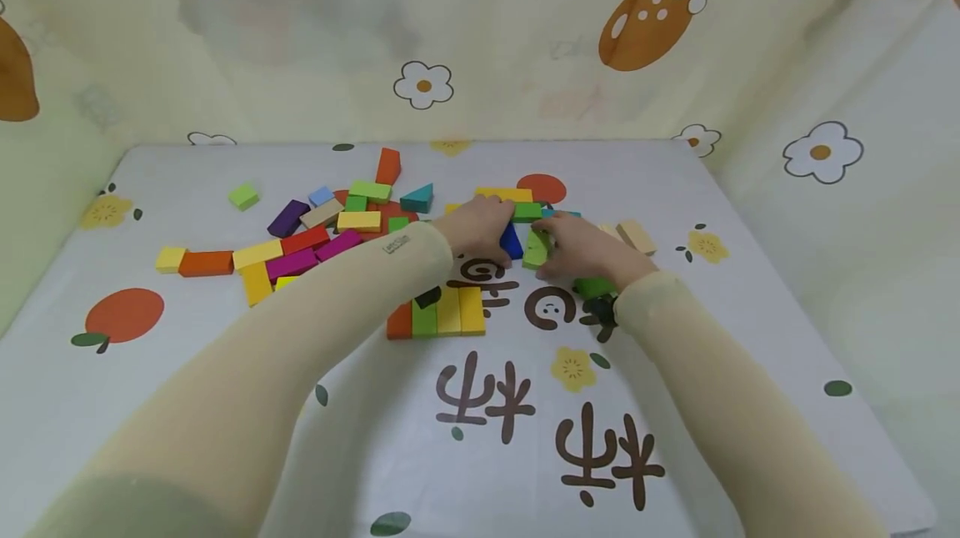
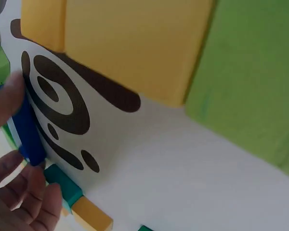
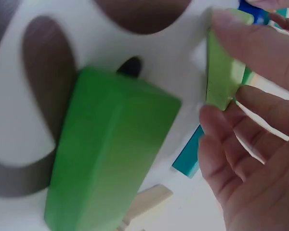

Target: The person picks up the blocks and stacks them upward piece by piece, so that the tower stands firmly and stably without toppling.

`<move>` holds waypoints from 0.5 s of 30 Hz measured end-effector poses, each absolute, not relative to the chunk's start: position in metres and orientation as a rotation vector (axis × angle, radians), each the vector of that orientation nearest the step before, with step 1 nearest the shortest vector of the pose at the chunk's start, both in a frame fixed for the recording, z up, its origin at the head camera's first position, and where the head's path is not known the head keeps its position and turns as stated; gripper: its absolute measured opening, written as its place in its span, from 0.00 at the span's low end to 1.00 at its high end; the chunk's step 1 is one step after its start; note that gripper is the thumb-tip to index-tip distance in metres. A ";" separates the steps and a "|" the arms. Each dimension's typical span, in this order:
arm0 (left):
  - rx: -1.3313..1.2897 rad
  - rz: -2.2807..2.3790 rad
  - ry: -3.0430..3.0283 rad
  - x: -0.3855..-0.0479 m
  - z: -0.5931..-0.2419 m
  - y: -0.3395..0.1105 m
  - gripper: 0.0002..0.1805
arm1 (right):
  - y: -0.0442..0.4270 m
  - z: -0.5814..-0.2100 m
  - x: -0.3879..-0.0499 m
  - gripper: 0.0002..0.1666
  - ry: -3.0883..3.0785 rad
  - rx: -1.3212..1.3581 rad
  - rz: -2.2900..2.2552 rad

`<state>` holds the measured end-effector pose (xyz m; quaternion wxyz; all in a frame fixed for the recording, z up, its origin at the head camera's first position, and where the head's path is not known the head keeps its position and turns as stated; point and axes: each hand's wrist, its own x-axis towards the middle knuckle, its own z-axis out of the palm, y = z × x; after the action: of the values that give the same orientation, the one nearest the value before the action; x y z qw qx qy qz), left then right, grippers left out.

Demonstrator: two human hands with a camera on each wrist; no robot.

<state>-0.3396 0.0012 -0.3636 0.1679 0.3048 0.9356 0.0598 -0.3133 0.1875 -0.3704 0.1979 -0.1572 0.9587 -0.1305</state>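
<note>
Blue block [image 1: 512,243] and light-green block [image 1: 536,249] sit just beside each other on the worktop [image 1: 712,404], the left hand [image 1: 480,228] pinching the first, the right hand [image 1: 577,248] the second. I'd guess painted wood: light, stiff, hardly fragile, maybe slick, best taken by opposite ends.

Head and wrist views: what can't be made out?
Head: shape of the blue block, partly covered by the left hand.
Head: full length of the bright yellow block, behind the left sleeve.
Head: sleeve lettering, too small to read.
Left wrist: big green block, cut off by the right edge.
Right wrist: lower end of the dark green block, past the bottom edge.
</note>
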 end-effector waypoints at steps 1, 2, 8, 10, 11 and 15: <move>0.863 0.180 2.657 -0.339 -0.365 0.000 0.42 | 0.188 -0.371 -0.313 0.45 2.686 -0.447 -0.355; 0.861 0.192 2.651 -0.339 -0.365 -0.001 0.42 | 0.188 -0.372 -0.312 0.46 2.688 -0.460 -0.349; 0.899 0.216 2.597 -0.340 -0.371 -0.010 0.30 | 0.203 -0.377 -0.310 0.36 2.670 -0.464 -0.464; 0.897 0.227 2.577 -0.344 -0.373 -0.012 0.23 | 0.210 -0.378 -0.311 0.30 2.673 -0.445 -0.493; 0.888 0.231 2.570 -0.345 -0.374 -0.013 0.21 | 0.212 -0.379 -0.312 0.28 2.676 -0.440 -0.500; 0.878 0.273 2.560 -0.351 -0.377 -0.018 0.18 | 0.218 -0.379 -0.313 0.26 2.676 -0.429 -0.515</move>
<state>-0.3514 -0.0181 -0.3767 0.2090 0.3155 0.9204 0.0980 -0.3129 0.2176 -0.3786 0.1902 -0.1526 0.9523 -0.1833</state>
